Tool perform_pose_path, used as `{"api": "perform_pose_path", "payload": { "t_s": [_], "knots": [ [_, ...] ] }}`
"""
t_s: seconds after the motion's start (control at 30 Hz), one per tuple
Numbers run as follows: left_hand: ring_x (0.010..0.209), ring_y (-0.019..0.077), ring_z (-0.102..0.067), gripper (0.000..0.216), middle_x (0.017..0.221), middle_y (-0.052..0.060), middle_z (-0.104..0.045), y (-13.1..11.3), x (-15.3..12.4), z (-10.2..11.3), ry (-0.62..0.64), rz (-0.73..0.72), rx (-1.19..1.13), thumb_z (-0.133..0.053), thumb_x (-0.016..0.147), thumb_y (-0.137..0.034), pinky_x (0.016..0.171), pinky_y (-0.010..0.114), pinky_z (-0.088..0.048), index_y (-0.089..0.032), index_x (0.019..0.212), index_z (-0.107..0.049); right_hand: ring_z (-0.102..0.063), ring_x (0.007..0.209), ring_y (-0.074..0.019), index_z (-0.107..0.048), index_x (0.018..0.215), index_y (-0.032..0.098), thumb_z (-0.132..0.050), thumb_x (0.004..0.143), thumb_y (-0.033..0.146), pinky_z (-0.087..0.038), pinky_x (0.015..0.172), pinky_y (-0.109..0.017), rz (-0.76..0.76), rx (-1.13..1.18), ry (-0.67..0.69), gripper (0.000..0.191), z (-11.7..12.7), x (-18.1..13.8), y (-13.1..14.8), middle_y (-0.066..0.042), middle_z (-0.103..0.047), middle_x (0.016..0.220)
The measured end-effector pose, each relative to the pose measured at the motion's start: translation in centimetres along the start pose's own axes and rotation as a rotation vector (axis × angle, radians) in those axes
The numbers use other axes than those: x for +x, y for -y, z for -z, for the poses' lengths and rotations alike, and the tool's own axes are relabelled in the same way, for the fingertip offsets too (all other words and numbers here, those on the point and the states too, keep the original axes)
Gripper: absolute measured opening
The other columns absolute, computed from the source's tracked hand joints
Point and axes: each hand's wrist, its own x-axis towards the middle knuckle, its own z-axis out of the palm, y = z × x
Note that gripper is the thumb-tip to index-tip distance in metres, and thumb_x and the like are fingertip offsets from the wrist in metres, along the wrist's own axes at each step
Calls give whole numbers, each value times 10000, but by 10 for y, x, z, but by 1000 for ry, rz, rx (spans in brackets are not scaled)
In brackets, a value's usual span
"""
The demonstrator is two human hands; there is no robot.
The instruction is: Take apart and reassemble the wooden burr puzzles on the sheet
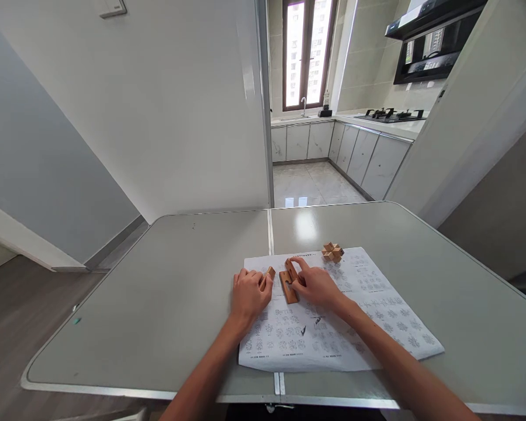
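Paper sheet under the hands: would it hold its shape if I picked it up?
Probably not: the sheet looks thin and its near edge curves, so it would likely flop. It seems light for its size, having the look of plain printed paper. Pulling it might drag or tip the wooden cluster resting near its far edge.

2 bare forearms, left forearm [206,367] and right forearm [388,354], reach forward and converge. Left hand [249,295]: back uppermost, fingers curled in a grip. Right hand [321,285]: angled leftward, index finger foremost, thumb nearer the body. Hands stand apart.
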Motion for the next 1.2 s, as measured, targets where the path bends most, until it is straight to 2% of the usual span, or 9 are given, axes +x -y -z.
{"api": "perform_pose_path", "payload": {
  "t_s": [0.3, 0.43, 0.6, 0.87, 0.97, 1.07, 1.1, 1.2],
  "knots": [
    [807, 235, -520, 478, 719, 69, -639, -1, -4, 0, 19, -57, 41, -536, 999, -360, 794, 397, -348, -203, 550, -585, -527, 532, -161, -417, 1439, 205, -518, 859, 200, -266, 544, -253, 40, 144, 136, 588, 6, -2, 1, 92, -595, 583],
    [802, 233, -505, 471, 722, 74, -630, -3, -3, 3, 23, -80, 12, -553, 982, -345, 795, 408, -354, -205, 535, -606, -568, 590, -166, -456, 1396, 223, -520, 898, 224, -283, 556, -252, 71, 109, 96, 502, 4, -2, 0, 63, -634, 674],
    [808, 238, -504, 441, 716, 77, -637, -5, -3, 6, 34, -90, -4, -570, 952, -308, 804, 421, -365, -212, 526, -633, -578, 587, -168, -571, 1189, 233, -448, 995, 277, -274, 560, -255, 55, 12, 53, 234, -1, -1, -3, 47, -629, 652],
    [746, 226, -496, 479, 632, 67, -576, -3, -3, 7, 109, -111, -72, -566, 934, -274, 737, 396, -381, -204, 464, -503, -601, 592, -179, -556, 1167, 232, -418, 1026, 275, -277, 581, -258, 110, -80, 28, 202, -2, -1, -4, 39, -638, 643],
    [786, 230, -522, 366, 699, 60, -584, -6, -3, 10, 96, -142, -108, -565, 930, -254, 758, 391, -415, -212, 569, -530, -598, 566, -181, -537, 1173, 227, -383, 1051, 289, -274, 576, -263, 146, -107, 25, 206, -2, -2, -4, 37, -644, 642],
    [934, 259, -563, 126, 930, 80, -628, -10, -3, 14, 92, -199, -173, -613, 914, -298, 848, 409, -467, -215, 819, -615, -603, 555, -183, -525, 1170, 230, -387, 1054, 289, -263, 567, -267, 167, -125, 31, 190, -2, -3, -2, 31, -667, 660],
    [1009, 276, -565, 134, 1033, 94, -630, -11, -3, 14, 103, -231, -210, -654, 897, -341, 897, 426, -477, -215, 933, -629, -611, 564, -183, -523, 1164, 231, -389, 1053, 285, -260, 567, -268, 174, -128, 35, 183, -2, -3, -2, 25, -680, 678],
    [1258, 337, -506, 602, 1331, 140, -562, -12, -3, 14, 154, -323, -315, -780, 808, -497, 1067, 495, -440, -228, 1289, -538, -639, 602, -188, -521, 1136, 224, -373, 1055, 266, -252, 568, -275, 198, -155, 50, 174, -3, -3, 2, 2, -716, 734]
  ]
}}
